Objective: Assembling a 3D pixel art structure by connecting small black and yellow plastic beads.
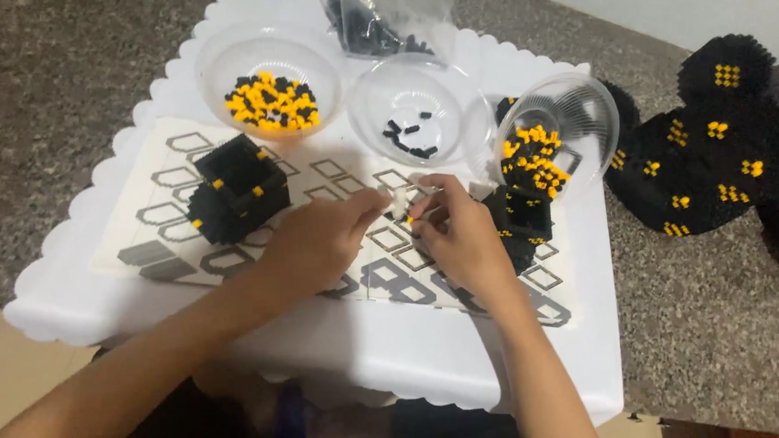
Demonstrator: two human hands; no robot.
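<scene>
My left hand (320,240) and my right hand (457,233) meet over a printed instruction sheet (165,182) on a small white table (414,351). Between their fingertips sits a tiny piece, partly yellow (409,218), with the fingers of both hands pinched around it. A black box-shaped block build with yellow spots (237,187) stands left of my left hand. Another black and yellow build (518,221) stands just right of my right hand, partly hidden by it.
Three clear plastic bowls stand at the back: one with yellow and black pieces (272,96), one with a few black pieces (410,111), one tilted with yellow pieces (558,135). A clear bag of black pieces (379,19) lies behind. A large black model (714,140) sits on the floor at right.
</scene>
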